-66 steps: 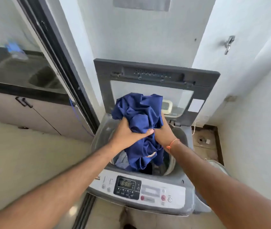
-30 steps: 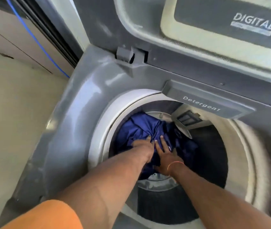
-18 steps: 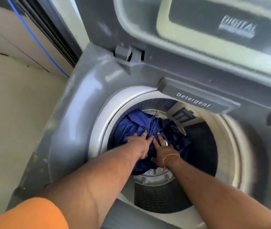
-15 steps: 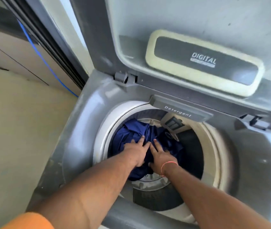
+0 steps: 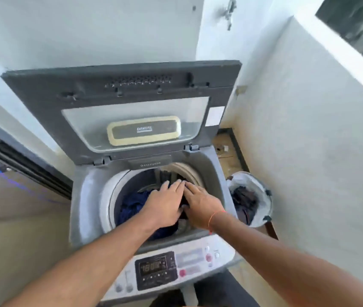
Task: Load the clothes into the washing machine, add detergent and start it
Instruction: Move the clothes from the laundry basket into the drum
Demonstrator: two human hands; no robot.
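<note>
A grey top-loading washing machine (image 5: 83,196) stands in front of me with its lid (image 5: 120,103) raised against the wall. Blue clothes (image 5: 134,204) lie in the drum. My left hand (image 5: 165,202) and my right hand (image 5: 200,204) hover side by side over the drum mouth, fingers straight and palms down, holding nothing. A detergent drawer (image 5: 150,164) sits at the back rim. The control panel (image 5: 156,270) with a lit display faces me at the front.
A white-lined bin (image 5: 262,191) holding dark clothes stands on the floor to the right of the machine. White walls close in behind and on the right. A dark sliding-door frame (image 5: 21,165) runs along the left. A tap (image 5: 228,9) is on the wall above.
My head has pulled back and up, so the whole machine shows. Both hands have lifted from deep in the drum, off the blue clothes, up to the drum mouth.
</note>
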